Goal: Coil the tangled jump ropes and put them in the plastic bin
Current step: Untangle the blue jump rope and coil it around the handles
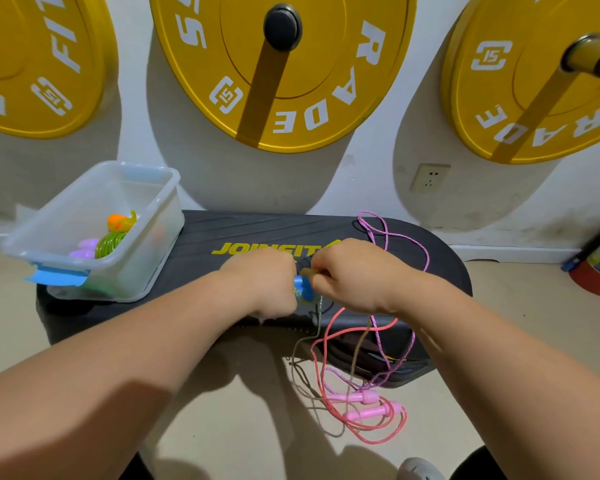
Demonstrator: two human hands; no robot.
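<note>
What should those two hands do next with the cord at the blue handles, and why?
Probably draw up slack and wind it by the blue handles. The left hand holds those handles, the right hand pinches the olive cord, and much of that cord hangs loose to the floor, crossing the pink rope.

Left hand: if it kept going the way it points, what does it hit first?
Likely the right hand, pinching an olive rope: the left hand, holding a blue handle, points across at it, nearly touching. Depth between them is unclear.
</note>
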